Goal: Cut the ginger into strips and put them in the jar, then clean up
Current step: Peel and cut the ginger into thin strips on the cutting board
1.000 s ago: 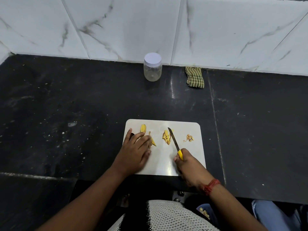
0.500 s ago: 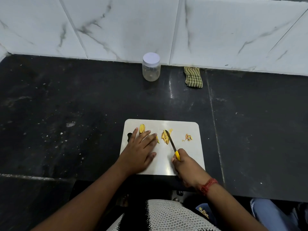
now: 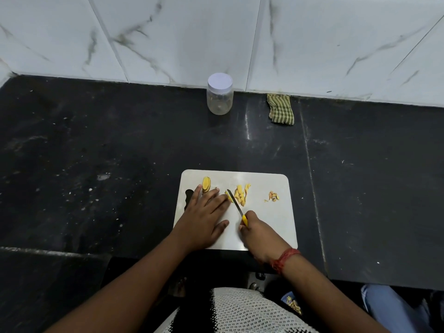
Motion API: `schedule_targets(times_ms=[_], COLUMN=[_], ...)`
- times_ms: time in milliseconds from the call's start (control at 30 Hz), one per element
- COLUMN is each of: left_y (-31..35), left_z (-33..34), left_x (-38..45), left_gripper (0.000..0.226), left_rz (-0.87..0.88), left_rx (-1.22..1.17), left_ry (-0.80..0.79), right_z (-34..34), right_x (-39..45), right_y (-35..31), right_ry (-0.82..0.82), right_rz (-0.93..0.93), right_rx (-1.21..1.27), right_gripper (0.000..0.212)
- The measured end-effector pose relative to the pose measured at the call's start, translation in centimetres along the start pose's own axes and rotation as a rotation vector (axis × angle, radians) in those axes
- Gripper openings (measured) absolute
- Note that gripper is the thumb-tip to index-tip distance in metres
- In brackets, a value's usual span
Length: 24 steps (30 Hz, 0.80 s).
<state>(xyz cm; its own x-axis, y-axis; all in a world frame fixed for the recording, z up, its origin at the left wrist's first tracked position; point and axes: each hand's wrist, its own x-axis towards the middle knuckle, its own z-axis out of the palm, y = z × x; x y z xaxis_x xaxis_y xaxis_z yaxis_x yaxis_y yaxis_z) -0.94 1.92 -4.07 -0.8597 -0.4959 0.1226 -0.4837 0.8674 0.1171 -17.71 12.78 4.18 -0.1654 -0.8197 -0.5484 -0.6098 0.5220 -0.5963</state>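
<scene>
No writing could be read. The left hand (image 3: 203, 219) was laid flat, fingers spread, pinning a ginger piece (image 3: 228, 196) on the board (image 3: 276, 227). The right hand (image 3: 260, 233) was closed round one knife (image 3: 236, 205), blade against that piece. One slice (image 3: 206, 184), cut strips (image 3: 241, 195) and scraps (image 3: 273, 196) lay on the board; one lidded jar (image 3: 219, 94) and one cloth (image 3: 281, 109) stood far off.

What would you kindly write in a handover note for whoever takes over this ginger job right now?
Left hand: flat on the white cutting board, fingers pinning a ginger piece.
Right hand: gripping the yellow-handled knife, blade at that piece.
Cut yellow ginger strips lie mid-board, an uncut slice at far left, scraps to the right.
Clear plastic jar with white lid stands closed by the wall, green checked cloth beside it.
Left: finish slicing, fill jar, clean up.
</scene>
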Motion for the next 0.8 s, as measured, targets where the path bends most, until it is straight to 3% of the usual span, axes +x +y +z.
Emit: schedule_targets(times_ms=[800], left_y=[-0.02], left_z=[0.21], left_x=[0.05], left_gripper=[0.056], left_rz=[-0.038], left_rx=[-0.024], left_ry=[-0.025], right_z=[-0.07], right_x=[0.28], right_y=[0.04], right_ry=[0.024], right_rz=[-0.045], right_rx=[-0.191], right_gripper=[0.006])
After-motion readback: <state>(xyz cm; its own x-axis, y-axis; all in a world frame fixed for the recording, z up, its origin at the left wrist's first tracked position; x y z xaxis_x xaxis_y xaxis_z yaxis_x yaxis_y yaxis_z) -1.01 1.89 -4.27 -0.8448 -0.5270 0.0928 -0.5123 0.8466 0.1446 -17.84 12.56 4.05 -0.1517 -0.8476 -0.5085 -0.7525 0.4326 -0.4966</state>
